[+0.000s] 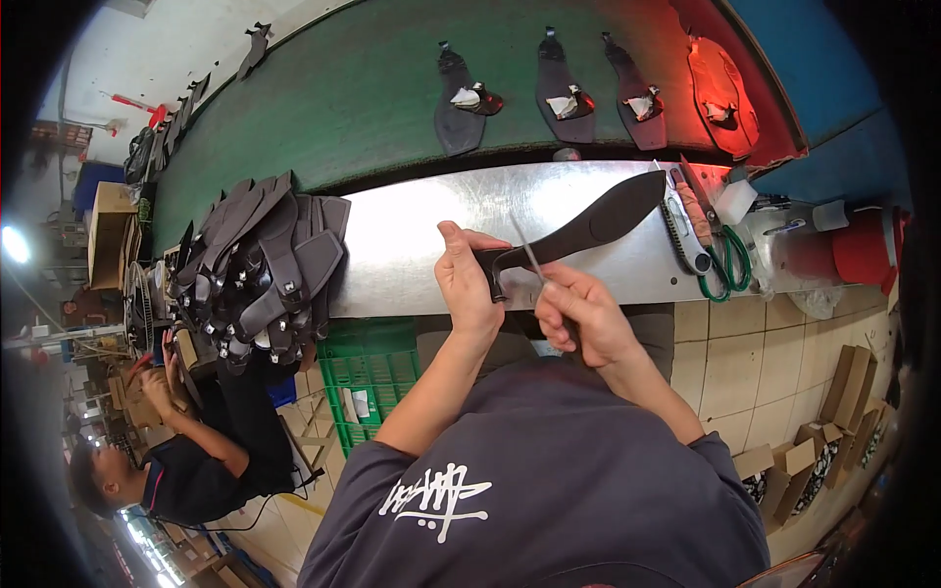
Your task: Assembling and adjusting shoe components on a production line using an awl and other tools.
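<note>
Long matte black sole piece [600, 220], held slanted over the shiny metal bench [402, 225], broad end up and right, narrow end kinda curled. Thin metal tool [529, 251] crosses near that end, can't tell if they're touching.

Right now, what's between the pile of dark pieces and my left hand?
In the head view, just a bare stretch of shiny metal benchtop lies between the pile and your left hand.
</note>
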`<state>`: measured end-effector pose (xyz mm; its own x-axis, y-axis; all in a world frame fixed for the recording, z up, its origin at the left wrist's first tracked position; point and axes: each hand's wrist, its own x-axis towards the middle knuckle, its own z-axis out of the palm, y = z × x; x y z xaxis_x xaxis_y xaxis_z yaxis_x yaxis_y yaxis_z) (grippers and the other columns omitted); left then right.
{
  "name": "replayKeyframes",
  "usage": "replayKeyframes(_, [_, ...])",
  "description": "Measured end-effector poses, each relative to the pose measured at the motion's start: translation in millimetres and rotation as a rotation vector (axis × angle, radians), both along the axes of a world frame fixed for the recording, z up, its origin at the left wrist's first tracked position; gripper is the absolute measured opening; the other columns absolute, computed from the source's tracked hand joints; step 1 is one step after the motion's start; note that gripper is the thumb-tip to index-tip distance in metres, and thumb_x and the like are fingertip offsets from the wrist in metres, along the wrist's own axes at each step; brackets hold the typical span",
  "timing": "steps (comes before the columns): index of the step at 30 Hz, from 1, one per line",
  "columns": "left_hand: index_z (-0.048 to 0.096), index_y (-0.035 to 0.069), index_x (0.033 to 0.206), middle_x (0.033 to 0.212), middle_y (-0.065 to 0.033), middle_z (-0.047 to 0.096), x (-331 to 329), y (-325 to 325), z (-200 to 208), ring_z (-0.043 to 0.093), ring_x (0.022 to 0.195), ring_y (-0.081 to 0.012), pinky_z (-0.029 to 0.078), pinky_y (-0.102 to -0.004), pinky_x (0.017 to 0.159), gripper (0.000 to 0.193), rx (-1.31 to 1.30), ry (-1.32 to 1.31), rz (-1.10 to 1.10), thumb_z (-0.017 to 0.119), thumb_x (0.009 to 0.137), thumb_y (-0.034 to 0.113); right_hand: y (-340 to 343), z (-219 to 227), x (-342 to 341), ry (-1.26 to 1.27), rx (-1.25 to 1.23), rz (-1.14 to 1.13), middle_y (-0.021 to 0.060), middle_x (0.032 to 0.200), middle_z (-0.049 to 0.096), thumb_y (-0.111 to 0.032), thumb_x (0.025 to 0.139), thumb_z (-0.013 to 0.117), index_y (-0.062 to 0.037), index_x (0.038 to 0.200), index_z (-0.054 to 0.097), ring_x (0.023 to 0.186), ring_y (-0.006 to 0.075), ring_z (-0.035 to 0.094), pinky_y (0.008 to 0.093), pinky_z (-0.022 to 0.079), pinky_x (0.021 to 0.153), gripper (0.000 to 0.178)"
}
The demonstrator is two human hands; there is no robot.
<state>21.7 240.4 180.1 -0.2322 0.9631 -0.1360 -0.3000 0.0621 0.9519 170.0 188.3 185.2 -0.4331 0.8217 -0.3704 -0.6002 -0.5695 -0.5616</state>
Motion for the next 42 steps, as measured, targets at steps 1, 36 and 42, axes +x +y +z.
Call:
replayKeyframes(1, [0.058, 0.002, 0.066, 0.065, -0.0076, 0.062, -1, 0, 2, 0.056, 0.059, -0.0120, 0.045, -0.0256, 0.059, 0.066, -0.002, 0.001, -0.001, 0.036, 0.099, 0.054, 3, -2, 5, 0.073, 0.005, 0.010, 0.0008, 0.065, 0.050, -0.019, 0.097, 0.053, -0.0061, 0.129, 0.048, 0.051, 0.0067, 0.043, 0.0199, 0.034, 0.041, 0.035])
replayKeyframes(36, [0.055, 0.009, 0.075, 0.061, -0.0046, 0.054, -4, 9, 4, 0.054, 0.057, -0.0225, 0.047, -0.0391, 0.065, 0.069, -0.458, -0.711, -0.139, 0.044, 0.082, 0.076, 3, -2, -25, -1.281, 0.933, -0.150, 0.0154, 0.073, 0.057, -0.004, 0.087, 0.060, -0.0020, 0.083, 0.051, 0.066, 0.0361, 0.059, 0.0429, 0.045, 0.057, 0.009])
replayKeyframes(42, [0.051, 0.006, 0.077, 0.062, -0.0073, 0.054, -11, 15, -11, 0.051, 0.051, -0.0213, 0.050, -0.0383, 0.068, 0.077, -0.548, -0.661, -0.259, 0.038, 0.080, 0.082, 0, 2, -21, -1.240, 1.016, -0.089, 0.0130, 0.073, 0.060, -0.008, 0.087, 0.060, -0.0036, 0.083, 0.052, 0.066, 0.0334, 0.062, 0.0425, 0.048, 0.056, 0.010])
